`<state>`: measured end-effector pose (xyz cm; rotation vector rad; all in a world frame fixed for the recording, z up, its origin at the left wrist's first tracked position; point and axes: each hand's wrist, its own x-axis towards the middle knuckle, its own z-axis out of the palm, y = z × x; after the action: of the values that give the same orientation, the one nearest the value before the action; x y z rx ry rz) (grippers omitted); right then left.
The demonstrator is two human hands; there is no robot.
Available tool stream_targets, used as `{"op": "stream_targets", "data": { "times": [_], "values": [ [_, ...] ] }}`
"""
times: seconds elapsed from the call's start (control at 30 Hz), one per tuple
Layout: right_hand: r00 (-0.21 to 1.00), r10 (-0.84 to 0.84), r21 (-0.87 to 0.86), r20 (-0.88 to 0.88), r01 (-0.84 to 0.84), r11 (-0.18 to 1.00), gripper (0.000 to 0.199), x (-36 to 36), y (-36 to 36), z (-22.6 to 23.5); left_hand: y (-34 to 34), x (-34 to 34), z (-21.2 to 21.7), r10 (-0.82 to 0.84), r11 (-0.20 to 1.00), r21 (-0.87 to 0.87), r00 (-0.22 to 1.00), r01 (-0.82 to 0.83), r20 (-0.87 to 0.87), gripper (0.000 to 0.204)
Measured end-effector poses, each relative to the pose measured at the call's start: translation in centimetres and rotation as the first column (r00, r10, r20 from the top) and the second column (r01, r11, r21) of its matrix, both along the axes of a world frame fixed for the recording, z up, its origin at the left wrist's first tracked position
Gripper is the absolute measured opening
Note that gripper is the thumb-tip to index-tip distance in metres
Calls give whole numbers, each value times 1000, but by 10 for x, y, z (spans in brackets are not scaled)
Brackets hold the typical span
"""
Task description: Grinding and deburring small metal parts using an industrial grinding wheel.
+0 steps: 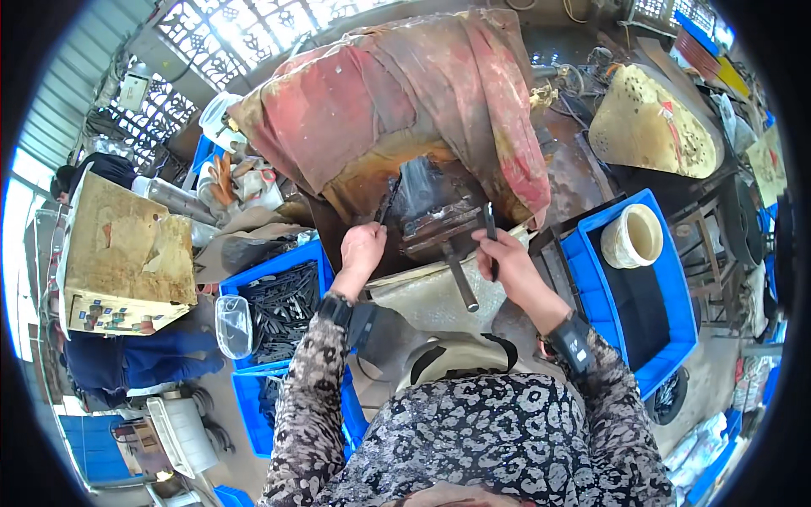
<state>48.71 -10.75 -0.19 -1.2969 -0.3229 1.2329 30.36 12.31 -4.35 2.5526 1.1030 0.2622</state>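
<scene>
Cloth (pixel 405 101), red and stained, drapes over the upper part of the machine (pixel 431 221) and hangs low over the dark metal fixture where both hands work. The right hand (pixel 505 255) is closed around a thin dark metal strip (pixel 490 226), holding it upright at the right edge of the fixture. The left hand (pixel 361 247) is curled at the fixture's left side, touching a dark part there; what it grips, if anything, cannot be told. A steel lever bar (pixel 460 277) juts from the fixture toward the person, between the two forearms.

To the left, just beside the left forearm, a blue crate (pixel 279 308) holds a heap of dark metal pieces, with a clear plastic tub (pixel 230 325) at its near corner. To the right a second blue crate (pixel 667 296) holds a cream-coloured roll (pixel 632 238); its rim lies near the right wrist. A cardboard box (pixel 127 253) stands further left, with another person (pixel 127 359) in blue beside it. A perforated yellow metal seat (pixel 646 122) rests at upper right.

Room is tight: crates flank both arms, and the cloth overhangs the fixture.
</scene>
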Motion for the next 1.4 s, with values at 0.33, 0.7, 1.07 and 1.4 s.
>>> {"op": "stream_targets", "data": {
  "times": [0.33, 0.7, 1.07, 1.4],
  "values": [
    [848, -167, 326, -503, 365, 872, 26, -58, 102, -15, -87, 13, 59, -109, 949, 307, 988, 72, 108, 13],
    [924, -13, 53, 383, -8, 999, 18, -27, 17, 16, -47, -16, 80, 308, 709, -698, 846, 102, 436, 44],
    [366, 188, -40, 912, -377, 925, 36, -35, -47, -4, 33, 41, -62, -168, 940, -238, 938, 245, 303, 40],
    [128, 171, -95, 977, -455, 886, 32, -46, -54, -6, 19, 15, -32, -462, 884, -3, 873, 468, 158, 35]
  ]
}}
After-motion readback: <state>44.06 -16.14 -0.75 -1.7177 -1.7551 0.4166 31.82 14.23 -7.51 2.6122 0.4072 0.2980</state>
